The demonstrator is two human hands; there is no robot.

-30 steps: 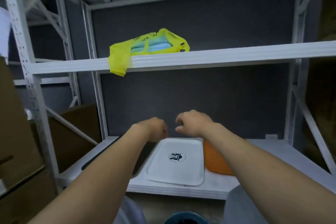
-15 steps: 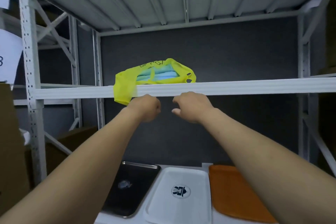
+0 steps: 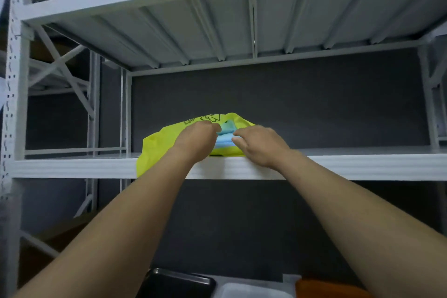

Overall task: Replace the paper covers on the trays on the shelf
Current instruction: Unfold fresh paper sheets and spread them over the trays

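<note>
Well below both hands lie a black tray (image 3: pixel 179 283), a white tray (image 3: pixel 251 291) and an orange tray (image 3: pixel 324 289), side by side. Higher, the left hand (image 3: pixel 196 143) rests on a yellow bag (image 3: pixel 154 150) at the shelf (image 3: pixel 72 168) edge, its fingers curled out of sight, so its hold cannot be told. Just right of it, the right hand (image 3: pixel 260 145) touches the blue paper covers (image 3: pixel 225 135) in the bag's mouth with bent fingertips; whether it pinches them is unclear. Behind both hands stands a dark wall (image 3: pixel 314 104).
</note>
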